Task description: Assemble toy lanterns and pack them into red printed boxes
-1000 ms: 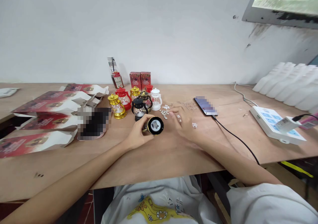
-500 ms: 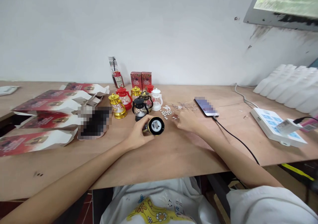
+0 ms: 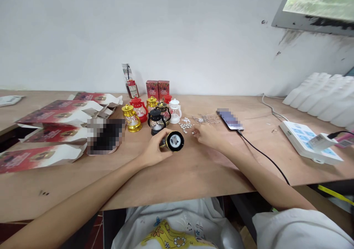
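Left hand (image 3: 153, 150) grips a small black-and-gold plastic lantern (image 3: 174, 141) lying base toward the wearer; right hand (image 3: 208, 135), curled, grip unclear, rests just right.

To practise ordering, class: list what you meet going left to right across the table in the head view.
Flat red cardboard boxes, gold plastic lantern, black lantern lying sideways, small white discs, black smartphone, white rectangular power strip.
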### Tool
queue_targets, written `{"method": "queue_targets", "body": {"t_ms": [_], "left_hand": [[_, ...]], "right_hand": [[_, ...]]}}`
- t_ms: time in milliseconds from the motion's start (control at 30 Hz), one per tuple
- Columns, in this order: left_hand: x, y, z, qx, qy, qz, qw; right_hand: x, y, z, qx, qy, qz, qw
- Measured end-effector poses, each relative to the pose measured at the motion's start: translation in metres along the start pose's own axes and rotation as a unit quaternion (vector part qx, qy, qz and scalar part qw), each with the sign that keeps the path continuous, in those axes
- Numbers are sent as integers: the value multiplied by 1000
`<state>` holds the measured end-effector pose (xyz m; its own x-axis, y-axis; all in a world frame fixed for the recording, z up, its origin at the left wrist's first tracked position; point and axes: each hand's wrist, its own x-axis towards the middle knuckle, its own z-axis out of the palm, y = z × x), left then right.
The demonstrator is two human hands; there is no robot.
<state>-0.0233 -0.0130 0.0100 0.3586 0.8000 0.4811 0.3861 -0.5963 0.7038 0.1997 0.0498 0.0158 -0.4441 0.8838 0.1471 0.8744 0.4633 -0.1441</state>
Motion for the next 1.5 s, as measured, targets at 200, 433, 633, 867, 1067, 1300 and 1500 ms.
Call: {"method": "queue_targets", "body": {"t_ms": [200, 433, 633, 867, 1067, 1300, 1500], "left_hand": [[0, 2, 0, -5, -2, -3, 1000], [0, -1, 0, -6, -3, 6, 1000], [0, -2, 0, 2, -1, 7, 1000], [0, -4, 1, -2, -3, 15, 1000], [-1, -2, 2, 2, -3, 31, 1000], [0, 0, 4, 16, -10, 36, 999], [0, 1, 5, 21, -10, 37, 999]], "right_hand": [[1, 3, -6, 14, -36, -16, 999], [2, 7, -3, 52, -33, -55, 997], [-1, 2, -3, 72, 5, -79, 994], [-15, -25, -3, 257, 355, -168, 883], [-30, -48, -1, 269, 397, -296, 826], [-31, -53, 4, 204, 410, -316, 831], [-30, -55, 6, 197, 426, -318, 824]]}}
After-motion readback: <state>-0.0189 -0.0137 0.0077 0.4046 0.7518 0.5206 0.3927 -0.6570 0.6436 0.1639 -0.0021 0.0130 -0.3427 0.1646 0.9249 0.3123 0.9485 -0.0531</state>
